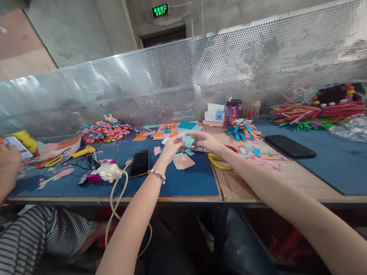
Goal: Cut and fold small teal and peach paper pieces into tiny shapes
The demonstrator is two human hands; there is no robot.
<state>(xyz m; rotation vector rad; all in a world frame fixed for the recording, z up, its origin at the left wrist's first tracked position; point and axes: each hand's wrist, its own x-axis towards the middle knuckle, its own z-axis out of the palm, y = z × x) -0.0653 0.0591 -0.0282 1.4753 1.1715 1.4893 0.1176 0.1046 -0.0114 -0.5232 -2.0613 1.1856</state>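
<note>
My left hand pinches the left edge of a small light-blue piece of paper. At its right side, my right hand has its fingers curled in at the same paper. Below the hands, a stack of peach paper squares lies on the blue mat. Scissors with yellow handles rest beneath my right forearm. Coloured paper sheets are spread just behind my hands.
Left are a dark phone, a power strip with a looping cord, a yellow glue gun and a co-worker's hand. Right are paper scraps, a black phone and pipe cleaners. A perforated metal screen stands behind.
</note>
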